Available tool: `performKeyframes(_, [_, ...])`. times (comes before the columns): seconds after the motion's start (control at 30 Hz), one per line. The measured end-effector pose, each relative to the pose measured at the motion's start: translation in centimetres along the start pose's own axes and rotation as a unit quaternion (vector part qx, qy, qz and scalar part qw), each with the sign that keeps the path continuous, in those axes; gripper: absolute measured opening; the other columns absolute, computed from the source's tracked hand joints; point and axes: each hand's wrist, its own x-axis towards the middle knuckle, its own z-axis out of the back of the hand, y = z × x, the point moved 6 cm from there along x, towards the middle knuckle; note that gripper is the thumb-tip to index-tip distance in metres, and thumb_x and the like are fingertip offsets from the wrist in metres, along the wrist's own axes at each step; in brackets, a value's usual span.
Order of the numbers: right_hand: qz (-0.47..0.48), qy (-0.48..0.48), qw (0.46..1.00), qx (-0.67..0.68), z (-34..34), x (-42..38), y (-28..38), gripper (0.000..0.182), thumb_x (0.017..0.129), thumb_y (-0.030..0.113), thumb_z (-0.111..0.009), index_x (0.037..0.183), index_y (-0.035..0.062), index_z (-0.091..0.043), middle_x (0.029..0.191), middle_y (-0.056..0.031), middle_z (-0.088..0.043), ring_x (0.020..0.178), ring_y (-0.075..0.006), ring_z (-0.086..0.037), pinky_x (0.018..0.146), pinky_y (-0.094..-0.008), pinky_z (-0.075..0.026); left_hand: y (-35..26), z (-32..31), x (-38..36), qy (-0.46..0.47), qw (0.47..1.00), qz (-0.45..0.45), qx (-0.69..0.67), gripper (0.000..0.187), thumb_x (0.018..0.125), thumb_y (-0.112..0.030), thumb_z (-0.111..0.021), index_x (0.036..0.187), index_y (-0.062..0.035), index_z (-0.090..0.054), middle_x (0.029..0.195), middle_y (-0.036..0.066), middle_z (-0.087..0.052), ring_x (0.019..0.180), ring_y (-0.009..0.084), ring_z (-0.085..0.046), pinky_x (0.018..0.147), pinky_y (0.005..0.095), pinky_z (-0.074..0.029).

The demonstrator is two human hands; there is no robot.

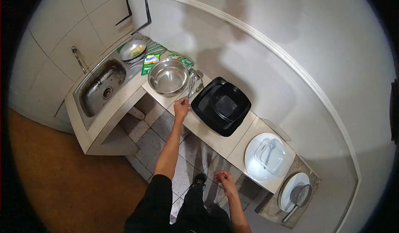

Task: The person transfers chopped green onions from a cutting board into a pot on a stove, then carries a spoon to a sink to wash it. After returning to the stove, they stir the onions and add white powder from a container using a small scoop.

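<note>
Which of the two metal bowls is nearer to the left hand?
The large empty metal bowl on the counter beside the spoons. The left hand is just below it; the smaller bowl stands farther off, behind the sink.

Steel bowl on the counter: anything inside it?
No: the steel bowl shows only its bare shiny bottom, with the left hand just below its rim.

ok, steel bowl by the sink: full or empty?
Empty. The steel bowl sits upright on the counter with its bare shiny bottom showing. The left hand is at the spoons beside it.
</note>
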Motion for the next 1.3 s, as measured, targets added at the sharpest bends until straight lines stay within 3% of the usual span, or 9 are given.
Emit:
performKeyframes(0.03, [0.003, 0.000, 1.000, -0.003, 0.0, -0.3, -0.3, 0.014, 0.092, 0.011, -0.051, 0.092, -0.0007, -0.059, 0.081, -0.0069, -0.061, 0.071, -0.0149, -0.058, 0.066, -0.0274, -0.048, -0.7, -0.6, 0.3, 0.010, 0.984, -0.116, 0.135, 0.026, 0.090, -0.021, -0.055, 0.103, -0.0008, -0.065, 0.099, 0.015, -0.065, 0.070, 0.0196, -0.066, 0.060, 0.0309, -0.052])
performKeyframes(0.07, [0.006, -0.006, 1.000, -0.008, 0.1, -0.3, -0.3, 0.014, 0.092, 0.010, -0.050, 0.092, -0.0009, -0.059, 0.081, -0.0074, -0.061, 0.070, -0.0154, -0.058, 0.066, -0.0277, -0.048, -2.3, -0.6, -0.6, -0.009, 0.982, -0.141, 0.128, 0.022, 0.086, -0.018, -0.059, 0.097, -0.0003, -0.067, 0.094, 0.019, -0.065, 0.074, 0.0237, -0.066, 0.067, 0.0338, -0.052])
performKeyframes(0.33, [-0.016, -0.024, 0.999, -0.017, 0.2, -0.6, -0.3, 0.014, 0.091, 0.005, -0.046, 0.093, -0.0020, -0.058, 0.081, -0.0088, -0.061, 0.071, -0.0164, -0.059, 0.066, -0.0279, -0.049, -1.7, -0.6, -0.2, -0.114, 0.976, -0.115, 0.144, 0.028, 0.080, -0.009, -0.063, 0.106, 0.0010, -0.058, 0.101, 0.024, -0.057, 0.077, 0.0396, -0.062, 0.069, 0.0439, -0.050])
performKeyframes(0.4, [-0.010, -0.034, 0.999, -0.021, 0.4, -0.3, -0.5, 0.014, 0.091, 0.004, -0.046, 0.093, -0.0020, -0.058, 0.081, -0.0086, -0.061, 0.071, -0.0159, -0.059, 0.066, -0.0270, -0.048, -2.2, -0.3, 0.3, -0.148, 0.940, -0.189, 0.243, 0.032, 0.078, -0.009, -0.064, 0.106, 0.0008, -0.053, 0.101, 0.027, -0.055, 0.080, 0.0403, -0.062, 0.069, 0.0443, -0.050])
performKeyframes(0.63, [0.017, -0.018, 0.999, -0.045, 0.3, 0.1, -0.5, 0.014, 0.092, 0.007, -0.047, 0.093, -0.0006, -0.058, 0.080, -0.0065, -0.062, 0.071, -0.0146, -0.059, 0.065, -0.0253, -0.048, -2.7, -1.2, 1.4, -0.106, 0.901, -0.074, 0.415, 0.023, 0.082, -0.006, -0.057, 0.102, 0.0035, -0.052, 0.093, 0.023, -0.060, 0.077, 0.0372, -0.064, 0.066, 0.0438, -0.052])
performKeyframes(0.87, [0.007, -0.024, 0.999, -0.044, 0.1, -0.7, -0.8, 0.014, 0.093, 0.010, -0.050, 0.093, 0.0004, -0.059, 0.081, -0.0053, -0.062, 0.072, -0.0136, -0.059, 0.066, -0.0259, -0.048, -4.3, -1.5, 1.0, -0.128, 0.784, -0.154, 0.588, 0.014, 0.084, -0.008, -0.052, 0.096, -0.0035, -0.057, 0.075, 0.010, -0.065, 0.067, 0.0221, -0.067, 0.056, 0.0308, -0.054])
performKeyframes(1.0, [0.000, -0.038, 0.999, -0.034, 0.4, -1.1, -1.5, 0.013, 0.092, 0.009, -0.050, 0.094, 0.0001, -0.060, 0.082, -0.0047, -0.062, 0.072, -0.0134, -0.059, 0.067, -0.0258, -0.049, -4.1, -2.9, 2.4, -0.086, 0.758, -0.172, 0.624, 0.012, 0.082, -0.010, -0.054, 0.089, -0.0058, -0.063, 0.075, 0.005, -0.065, 0.070, 0.0169, -0.066, 0.055, 0.0266, -0.053])
performKeyframes(1.23, [-0.008, -0.053, 0.998, -0.025, 0.7, -2.4, -2.4, 0.013, 0.092, 0.008, -0.051, 0.094, -0.0002, -0.061, 0.080, -0.0039, -0.062, 0.070, -0.0125, -0.058, 0.067, -0.0259, -0.048, -6.1, -4.1, 2.0, -0.114, 0.665, -0.315, 0.668, 0.012, 0.080, -0.013, -0.055, 0.075, -0.0110, -0.065, 0.081, 0.008, -0.062, 0.075, 0.0201, -0.063, 0.054, 0.0279, -0.052])
performKeyframes(1.3, [0.012, -0.043, 0.998, -0.046, 0.9, -2.6, -1.9, 0.013, 0.092, 0.008, -0.050, 0.094, -0.0003, -0.060, 0.079, -0.0044, -0.062, 0.071, -0.0125, -0.058, 0.066, -0.0259, -0.048, -8.2, -3.6, 1.7, -0.135, 0.675, -0.310, 0.656, 0.012, 0.079, -0.011, -0.055, 0.075, -0.0096, -0.065, 0.079, 0.008, -0.062, 0.073, 0.0216, -0.063, 0.055, 0.0299, -0.053])
